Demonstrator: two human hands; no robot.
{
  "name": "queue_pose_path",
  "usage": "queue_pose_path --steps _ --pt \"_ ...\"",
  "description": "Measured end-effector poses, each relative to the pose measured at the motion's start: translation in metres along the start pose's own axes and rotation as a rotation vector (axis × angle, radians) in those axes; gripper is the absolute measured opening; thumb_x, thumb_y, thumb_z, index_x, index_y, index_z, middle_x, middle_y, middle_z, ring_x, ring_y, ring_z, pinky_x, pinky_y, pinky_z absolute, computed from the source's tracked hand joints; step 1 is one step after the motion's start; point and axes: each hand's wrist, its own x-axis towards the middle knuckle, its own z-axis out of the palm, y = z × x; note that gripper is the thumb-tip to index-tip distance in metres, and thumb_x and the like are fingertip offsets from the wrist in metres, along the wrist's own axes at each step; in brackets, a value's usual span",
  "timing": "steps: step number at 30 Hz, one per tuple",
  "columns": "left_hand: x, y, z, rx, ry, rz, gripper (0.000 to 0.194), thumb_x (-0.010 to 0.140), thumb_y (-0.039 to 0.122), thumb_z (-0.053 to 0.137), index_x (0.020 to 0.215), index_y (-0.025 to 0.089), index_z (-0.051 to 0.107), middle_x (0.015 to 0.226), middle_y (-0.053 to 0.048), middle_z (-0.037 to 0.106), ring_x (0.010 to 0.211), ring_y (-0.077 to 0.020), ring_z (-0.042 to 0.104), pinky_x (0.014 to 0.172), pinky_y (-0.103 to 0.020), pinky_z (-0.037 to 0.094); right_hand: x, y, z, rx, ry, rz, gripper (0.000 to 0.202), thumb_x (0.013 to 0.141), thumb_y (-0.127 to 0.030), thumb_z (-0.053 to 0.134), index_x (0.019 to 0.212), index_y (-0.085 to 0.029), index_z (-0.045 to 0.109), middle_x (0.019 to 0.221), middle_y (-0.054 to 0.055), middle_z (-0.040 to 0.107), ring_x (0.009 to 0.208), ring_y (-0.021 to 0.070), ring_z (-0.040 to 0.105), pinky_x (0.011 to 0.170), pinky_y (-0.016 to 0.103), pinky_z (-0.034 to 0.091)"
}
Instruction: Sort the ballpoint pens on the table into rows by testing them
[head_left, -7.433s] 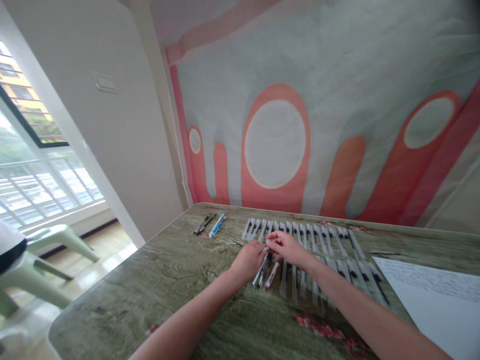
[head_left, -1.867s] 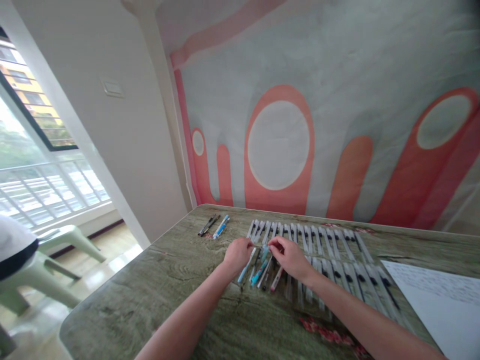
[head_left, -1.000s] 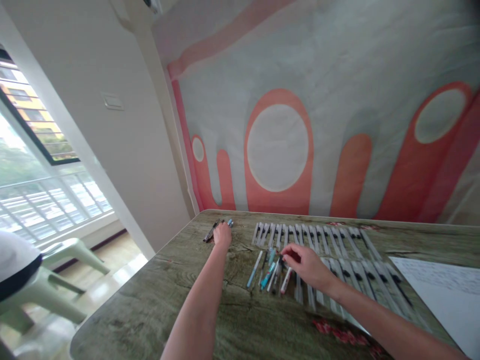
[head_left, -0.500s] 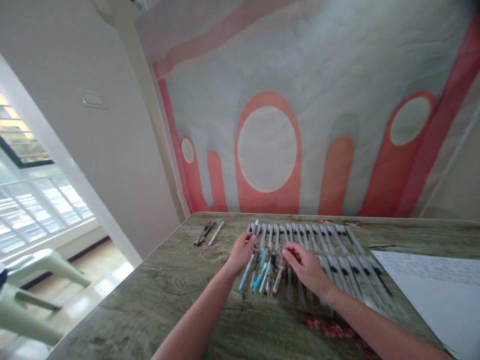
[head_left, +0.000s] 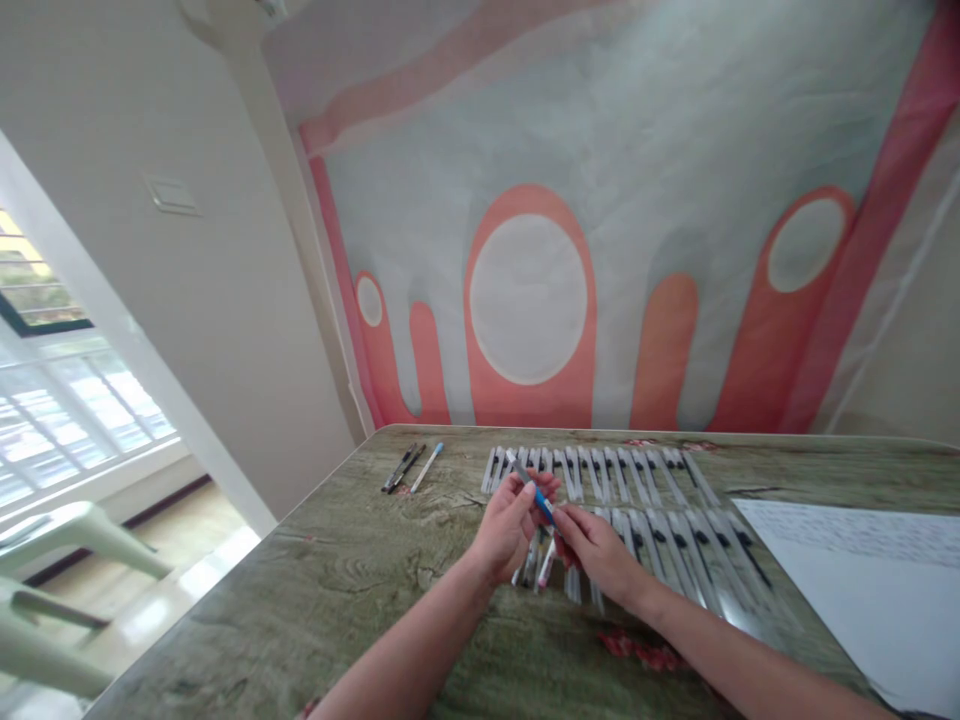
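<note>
A pen with a blue section (head_left: 544, 503) and a pale upper end is held slantwise between my hands. The fingers of my left hand (head_left: 511, 520) are closed round its middle. My right hand (head_left: 596, 545) pinches its lower end. Below my hands lie a few loose pens, one with a pink end (head_left: 546, 568), partly hidden by my fingers. Behind them runs a back row of clear pen tubes with black parts (head_left: 615, 475). A front row of similar tubes (head_left: 694, 560) extends to the right of my right hand.
On the left of the wooden table (head_left: 337, 570) lie black pens (head_left: 403, 468) and a white pen with a blue end (head_left: 427, 468). A white sheet with writing (head_left: 885, 580) lies at the right. A green stool (head_left: 82, 530) stands beyond the left table edge.
My hands have come together over the loose pens, and a blue pen is now held between them. The left hand has moved right and closed round it.
</note>
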Motion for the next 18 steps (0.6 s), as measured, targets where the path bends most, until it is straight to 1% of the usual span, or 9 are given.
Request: queue_pose_path --steps 2,4,7,11,15,18 --pt "0.003 0.004 -0.003 0.007 0.012 0.015 0.025 0.077 0.024 0.054 0.102 0.019 0.051 0.110 -0.008 0.055 0.102 -0.0184 0.053 0.093 -0.036 0.035 0.002 0.002 -0.001 -0.004 0.040 0.021 0.037 0.084 -0.047 0.034 0.067 -0.016 0.048 0.049 -0.004 0.043 0.042 0.0077 0.039 0.041 0.020 0.031" --pt "0.006 0.009 -0.008 0.008 0.042 0.031 0.028 0.078 0.026 0.052 0.105 0.019 0.051 0.112 -0.008 0.054 0.101 -0.0190 0.053 0.090 -0.036 0.037 0.003 0.003 -0.003 -0.001 0.061 0.033 0.038 0.083 -0.047 0.035 0.068 -0.016 0.049 0.048 -0.005 0.040 0.041 0.0070 0.036 0.040 0.019 0.028" --pt "0.010 0.015 -0.014 0.024 0.065 0.028 0.024 0.078 0.027 0.053 0.099 0.016 0.054 0.107 -0.010 0.057 0.097 -0.0194 0.055 0.088 -0.035 0.039 0.004 0.003 -0.005 0.031 0.048 0.047 0.039 0.082 -0.049 0.036 0.071 -0.015 0.051 0.048 -0.005 0.038 0.041 0.0066 0.034 0.039 0.019 0.026" --pt "0.013 0.017 -0.019 0.041 0.062 0.049 0.019 0.077 0.026 0.055 0.092 0.014 0.055 0.098 -0.008 0.061 0.094 -0.0182 0.057 0.088 -0.034 0.040 0.005 0.002 -0.006 0.069 0.011 0.036 0.040 0.081 -0.051 0.038 0.073 -0.015 0.052 0.049 -0.006 0.035 0.042 0.0062 0.031 0.039 0.018 0.025" --pt "0.013 0.014 -0.021 0.035 0.092 0.058 0.021 0.074 0.025 0.058 0.092 0.015 0.055 0.092 -0.007 0.062 0.092 -0.0166 0.058 0.087 -0.032 0.041 0.006 0.000 -0.009 -0.050 0.022 -0.045 0.036 0.082 -0.048 0.039 0.073 -0.015 0.053 0.053 -0.005 0.040 0.047 0.0071 0.035 0.044 0.018 0.029" --pt "0.013 0.012 -0.022 0.066 0.155 0.075 0.024 0.071 0.027 0.061 0.091 0.014 0.057 0.088 -0.007 0.064 0.089 -0.0165 0.059 0.083 -0.029 0.043 0.007 -0.002 -0.012 -0.176 0.040 -0.111 0.038 0.082 -0.046 0.037 0.073 -0.015 0.056 0.057 -0.002 0.045 0.055 0.0096 0.040 0.050 0.020 0.033"
